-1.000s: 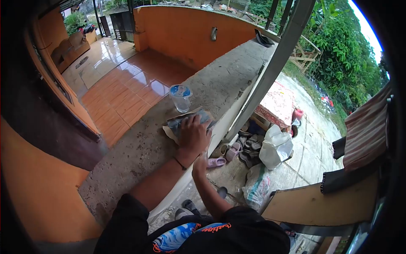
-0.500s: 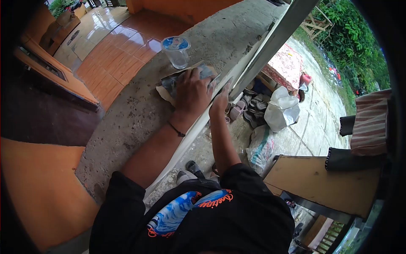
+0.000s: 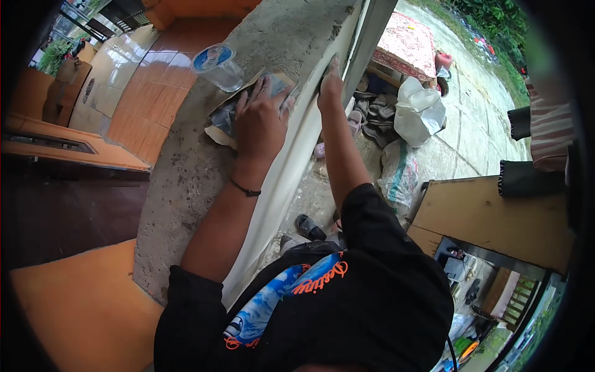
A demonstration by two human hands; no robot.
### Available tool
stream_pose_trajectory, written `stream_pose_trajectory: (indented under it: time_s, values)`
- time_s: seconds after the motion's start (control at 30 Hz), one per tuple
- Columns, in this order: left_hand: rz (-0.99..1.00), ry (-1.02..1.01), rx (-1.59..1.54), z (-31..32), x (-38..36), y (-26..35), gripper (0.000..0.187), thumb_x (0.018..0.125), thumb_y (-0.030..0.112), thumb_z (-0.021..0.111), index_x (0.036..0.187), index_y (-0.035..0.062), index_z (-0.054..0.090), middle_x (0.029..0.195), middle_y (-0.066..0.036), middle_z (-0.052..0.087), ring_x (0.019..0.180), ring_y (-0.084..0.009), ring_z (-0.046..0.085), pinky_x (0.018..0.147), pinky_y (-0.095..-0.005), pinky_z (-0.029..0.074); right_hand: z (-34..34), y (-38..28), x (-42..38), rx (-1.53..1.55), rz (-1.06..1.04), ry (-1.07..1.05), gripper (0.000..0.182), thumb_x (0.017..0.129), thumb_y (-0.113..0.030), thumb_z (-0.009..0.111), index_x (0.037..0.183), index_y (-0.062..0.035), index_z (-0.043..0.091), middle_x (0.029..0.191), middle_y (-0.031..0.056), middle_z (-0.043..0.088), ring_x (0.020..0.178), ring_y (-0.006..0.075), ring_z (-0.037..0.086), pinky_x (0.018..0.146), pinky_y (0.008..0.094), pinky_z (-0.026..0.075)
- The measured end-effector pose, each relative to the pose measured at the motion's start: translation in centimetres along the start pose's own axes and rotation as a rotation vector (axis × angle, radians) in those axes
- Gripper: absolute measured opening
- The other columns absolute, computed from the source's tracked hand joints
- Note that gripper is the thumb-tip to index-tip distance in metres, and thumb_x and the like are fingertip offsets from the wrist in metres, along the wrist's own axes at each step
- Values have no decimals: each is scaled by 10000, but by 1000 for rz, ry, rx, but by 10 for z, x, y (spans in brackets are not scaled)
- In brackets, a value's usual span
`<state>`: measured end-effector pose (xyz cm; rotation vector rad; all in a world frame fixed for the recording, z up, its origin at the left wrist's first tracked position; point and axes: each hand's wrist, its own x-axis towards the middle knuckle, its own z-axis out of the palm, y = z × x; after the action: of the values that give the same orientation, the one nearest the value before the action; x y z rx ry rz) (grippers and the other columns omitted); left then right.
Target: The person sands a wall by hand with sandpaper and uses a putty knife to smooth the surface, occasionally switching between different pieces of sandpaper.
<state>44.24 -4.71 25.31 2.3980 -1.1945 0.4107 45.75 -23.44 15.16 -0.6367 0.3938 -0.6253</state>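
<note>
My left hand (image 3: 260, 121) lies flat, fingers spread, on a grey crumpled sheet of sandpaper-like material (image 3: 230, 115) that rests on a torn piece of brown cardboard (image 3: 214, 133). Both sit on the rough grey concrete top of the low wall (image 3: 180, 186), which serves me as a tabletop. The palm pins the sheet rather than grasping it; I judge the flat press keeps it from sliding on the gritty surface.

My right hand (image 3: 330, 80) reaches past the wall's outer edge and presses its fingertips against the pale painted face of the wall (image 3: 291, 167), just beside the grey metal post (image 3: 372, 31). Whether it holds anything between the fingers and the wall I cannot tell; it looks closed down against the surface.

A clear plastic water cup with a blue sealed lid (image 3: 217, 65) stands upright just beyond the cardboard, near my left fingertips but not touching them, within easy reach and away from the edge. Below the wall lie a white plastic bag (image 3: 418, 108) and scattered sandals (image 3: 365, 121) on the paved ground.
</note>
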Motion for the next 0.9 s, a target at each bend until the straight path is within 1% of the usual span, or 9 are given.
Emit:
stream_pose_trajectory:
  time_s: [0.1, 0.17, 0.27, 0.37, 0.47, 0.6, 0.7, 0.77, 0.9]
  values:
    - [1, -4, 14, -1, 0, 1, 287, 874, 234, 564, 1142, 173, 645, 1265, -172, 532, 1218, -265, 474, 1028, -433, 326, 16, 23, -45, -228, -269, 9, 561, 1014, -341, 266, 1458, -34, 114, 1450, 128, 283, 1273, 213, 352, 1073, 309, 260]
    - [3, -11, 10, -2, 1, 2, 292, 883, 243, 555, 1147, 150, 639, 1278, -179, 519, 1217, -286, 470, 1028, -437, 329, 20, 66, -129, -655, -478, -53, 582, 1004, -356, 217, 1447, 9, 118, 1527, 161, 65, 1414, 285, -25, 1129, 355, -7]
    - [21, -43, 5, -4, 1, 3, 308, 893, 258, 548, 1152, 114, 632, 1289, -188, 506, 1214, -310, 466, 1030, -436, 331, 37, 113, -281, -708, -411, -167, 640, 984, -403, 261, 1442, 24, 126, 1511, 233, 24, 1400, 363, -74, 1116, 439, -32]
    - [-2, -58, -15, -7, 2, 3, 335, 897, 268, 546, 1127, 39, 632, 1284, -188, 512, 1213, -312, 467, 1027, -430, 335, 23, 117, -252, -700, -488, -167, 623, 986, -391, 260, 1441, 19, 145, 1510, 228, 60, 1402, 372, -49, 1117, 438, -27]
    - [17, -64, 10, -7, 4, 2, 338, 894, 267, 552, 1116, 25, 634, 1280, -193, 514, 1212, -318, 467, 1020, -434, 340, 24, 50, -102, -626, -530, 45, 564, 1003, -341, 244, 1441, 5, 166, 1513, 175, 123, 1407, 298, 40, 1125, 380, 23]
    - [8, -57, -15, -10, 5, 5, 337, 883, 249, 571, 1092, -7, 636, 1271, -205, 518, 1205, -331, 471, 1009, -433, 349, -3, -25, 29, -300, 64, 146, 602, 1005, -386, 244, 1421, 45, 189, 1481, 177, 214, 1379, 239, 174, 1114, 300, 123]
    - [-16, -86, -13, -12, 6, 8, 309, 878, 226, 570, 1111, 34, 637, 1282, -203, 510, 1210, -325, 466, 1014, -436, 334, 4, -8, 0, -443, -78, 102, 662, 991, -450, 269, 1401, 69, 231, 1432, 186, 311, 1345, 235, 270, 1098, 276, 180]
    - [-29, -117, -8, -13, 9, 10, 303, 877, 213, 563, 1144, 90, 636, 1292, -197, 505, 1227, -311, 456, 1021, -440, 320, 22, 18, -77, -734, -477, -43, 561, 1002, -328, 248, 1447, -1, 148, 1523, 173, 84, 1413, 314, 12, 1132, 386, 11]
    - [-57, -159, -25, -13, 15, 14, 312, 867, 198, 567, 1138, 55, 627, 1303, -201, 494, 1223, -336, 454, 1025, -442, 316, 19, 51, -158, -755, -461, -189, 627, 982, -413, 253, 1449, -6, 154, 1507, 236, 60, 1401, 385, -8, 1115, 468, 3]
